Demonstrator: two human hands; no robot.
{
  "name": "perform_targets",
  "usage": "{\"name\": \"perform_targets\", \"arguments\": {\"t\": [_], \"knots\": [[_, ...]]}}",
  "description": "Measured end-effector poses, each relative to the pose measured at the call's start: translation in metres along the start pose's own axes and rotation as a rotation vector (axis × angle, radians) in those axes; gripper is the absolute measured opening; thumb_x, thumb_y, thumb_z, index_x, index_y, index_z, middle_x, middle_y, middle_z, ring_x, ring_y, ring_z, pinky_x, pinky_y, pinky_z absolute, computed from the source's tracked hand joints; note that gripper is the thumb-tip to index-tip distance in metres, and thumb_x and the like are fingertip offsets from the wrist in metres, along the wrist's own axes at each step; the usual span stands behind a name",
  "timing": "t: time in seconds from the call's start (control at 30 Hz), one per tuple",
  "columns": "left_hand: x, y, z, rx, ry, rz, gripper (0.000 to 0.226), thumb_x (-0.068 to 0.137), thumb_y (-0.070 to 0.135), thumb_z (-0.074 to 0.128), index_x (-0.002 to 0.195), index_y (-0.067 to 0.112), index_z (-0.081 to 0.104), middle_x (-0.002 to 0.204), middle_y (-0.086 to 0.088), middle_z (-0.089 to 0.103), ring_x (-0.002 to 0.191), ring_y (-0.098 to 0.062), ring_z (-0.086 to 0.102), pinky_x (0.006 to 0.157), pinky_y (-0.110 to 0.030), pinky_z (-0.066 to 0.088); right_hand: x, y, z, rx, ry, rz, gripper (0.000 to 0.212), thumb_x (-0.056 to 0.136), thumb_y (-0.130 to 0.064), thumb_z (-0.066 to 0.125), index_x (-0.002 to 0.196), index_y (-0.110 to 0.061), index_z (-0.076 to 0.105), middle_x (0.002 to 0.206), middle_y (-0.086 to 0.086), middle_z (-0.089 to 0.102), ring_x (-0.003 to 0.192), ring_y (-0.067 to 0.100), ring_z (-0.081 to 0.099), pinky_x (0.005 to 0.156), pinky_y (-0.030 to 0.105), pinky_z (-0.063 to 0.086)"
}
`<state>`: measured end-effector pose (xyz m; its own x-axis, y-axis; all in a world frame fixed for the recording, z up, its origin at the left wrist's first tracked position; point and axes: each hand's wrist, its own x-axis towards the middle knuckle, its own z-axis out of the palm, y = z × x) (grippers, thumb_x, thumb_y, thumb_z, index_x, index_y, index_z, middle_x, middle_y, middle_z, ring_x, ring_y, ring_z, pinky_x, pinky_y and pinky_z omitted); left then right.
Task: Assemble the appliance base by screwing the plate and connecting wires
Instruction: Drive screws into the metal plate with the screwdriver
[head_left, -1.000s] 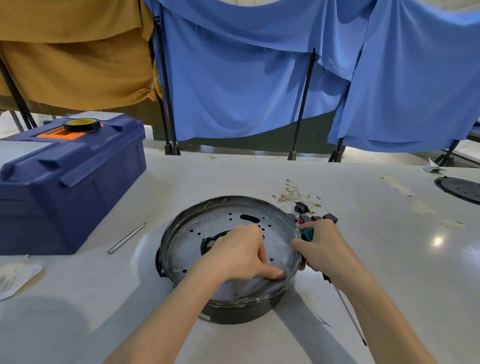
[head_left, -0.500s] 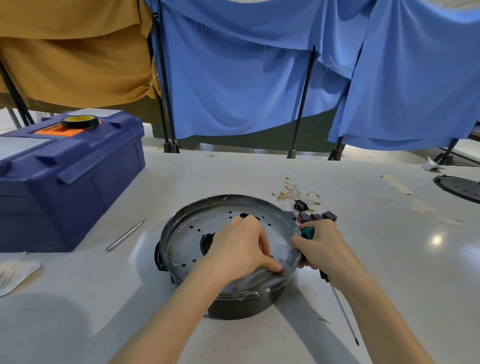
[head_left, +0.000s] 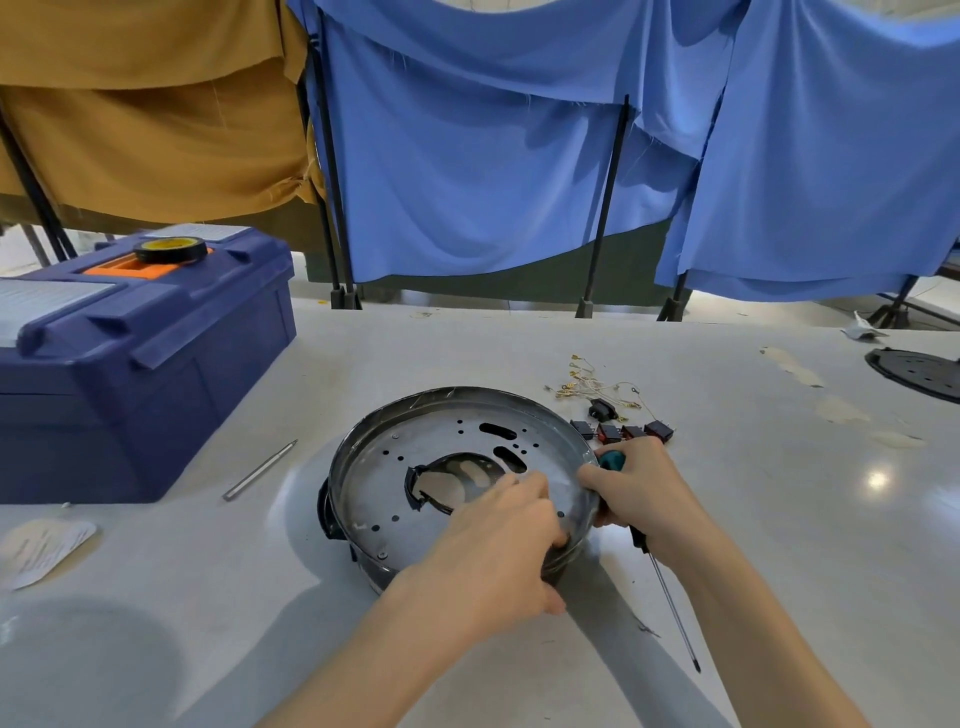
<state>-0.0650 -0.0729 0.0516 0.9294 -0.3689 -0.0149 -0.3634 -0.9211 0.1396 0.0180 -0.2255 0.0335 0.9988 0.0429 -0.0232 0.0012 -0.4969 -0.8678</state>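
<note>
Plate (head_left: 384, 483) sits inside the appliance base (head_left: 326, 512) on the surface (head_left: 779, 519). My left hand (head_left: 493, 545) grips the base's near right rim, thumb outside, fingertips hidden within. My right hand (head_left: 647, 493), against the right rim, is clamped on a screwdriver (head_left: 613, 459), its handle mostly covered. Wires (head_left: 587, 382) lie just beyond the base; their ends are too small to make out.

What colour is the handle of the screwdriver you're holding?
Teal; the screwdriver handle shows above the right hand, head view.
</note>
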Motion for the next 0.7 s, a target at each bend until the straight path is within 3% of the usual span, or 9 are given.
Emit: {"name": "perform_targets", "arguments": {"t": [0.07, 0.2, 0.3, 0.37, 0.43, 0.57, 0.7], "knots": [[-0.003, 0.005, 0.004, 0.048, 0.044, -0.015, 0.043, 0.088, 0.038, 0.065, 0.125, 0.016, 0.060, 0.116, -0.001, 0.035, 0.110, -0.020, 0.031, 0.078, -0.037, 0.048, 0.001, 0.000, -0.001, 0.021, -0.010, 0.005, 0.025, 0.076, 0.003, 0.056, 0.056, -0.008, 0.045, 0.045, 0.008, 0.045, 0.034, 0.019, 0.053, 0.038, 0.020, 0.036], [-0.007, 0.010, 0.003, 0.121, 0.090, -0.035, 0.026, 0.096, 0.032, 0.053, 0.111, 0.012, 0.060, 0.117, -0.001, 0.031, 0.111, -0.021, 0.029, 0.063, -0.032, 0.035, 0.001, -0.002, -0.003, 0.130, -0.029, 0.024, 0.033, 0.079, 0.006, 0.059, 0.054, -0.008, 0.043, 0.043, 0.004, 0.041, 0.032, 0.016, 0.048, 0.042, 0.023, 0.043], [-0.002, 0.002, -0.010, 0.056, 0.085, -0.033, 0.025, 0.095, 0.030, 0.053, 0.095, 0.007, 0.061, 0.114, 0.000, 0.038, 0.105, -0.019, 0.034, 0.066, -0.035, 0.040, 0.001, -0.008, -0.008, 0.301, -0.028, 0.047, 0.031, 0.087, -0.005, 0.068, 0.059, -0.001, 0.054, 0.043, 0.010, 0.050, 0.034, 0.017, 0.051, 0.043, 0.022, 0.048], [0.002, -0.007, -0.021, -0.029, 0.101, -0.031, 0.028, 0.093, 0.033, 0.057, 0.087, 0.006, 0.063, 0.111, 0.003, 0.042, 0.098, -0.016, 0.037, 0.071, -0.037, 0.043, 0.000, -0.011, -0.013, 0.386, -0.015, 0.069, 0.028, 0.092, -0.019, 0.069, 0.074, 0.002, 0.063, 0.044, 0.012, 0.057, 0.034, 0.016, 0.052, 0.043, 0.023, 0.051], [0.006, -0.016, -0.032, -0.109, 0.093, -0.030, 0.029, 0.092, 0.036, 0.060, 0.086, 0.008, 0.068, 0.108, 0.006, 0.043, 0.093, -0.014, 0.040, 0.074, -0.037, 0.044, 0.001, -0.008, -0.019, 0.388, 0.000, 0.097, 0.025, 0.093, -0.021, 0.068, 0.088, 0.003, 0.067, 0.047, 0.013, 0.060, 0.034, 0.015, 0.050, 0.045, 0.025, 0.054], [0.012, -0.028, -0.047, -0.221, 0.110, -0.018, 0.027, 0.090, 0.036, 0.064, 0.087, 0.011, 0.072, 0.102, 0.010, 0.044, 0.092, -0.012, 0.046, 0.078, -0.040, 0.047, -0.002, 0.007, -0.025, 0.204, -0.057, 0.117, 0.013, 0.087, -0.008, 0.072, 0.092, 0.003, 0.067, 0.055, 0.011, 0.067, 0.035, 0.014, 0.045, 0.047, 0.025, 0.053], [0.016, -0.029, -0.051, -0.260, 0.100, -0.019, 0.025, 0.089, 0.035, 0.065, 0.092, 0.012, 0.074, 0.102, 0.010, 0.044, 0.091, -0.009, 0.047, 0.082, -0.042, 0.050, -0.013, 0.006, -0.022, -0.203, -0.364, 0.044, 0.016, 0.077, -0.019, 0.083, 0.084, -0.011, 0.071, 0.068, 0.006, 0.071, 0.044, 0.013, 0.056, 0.047, 0.019, 0.047]]}}
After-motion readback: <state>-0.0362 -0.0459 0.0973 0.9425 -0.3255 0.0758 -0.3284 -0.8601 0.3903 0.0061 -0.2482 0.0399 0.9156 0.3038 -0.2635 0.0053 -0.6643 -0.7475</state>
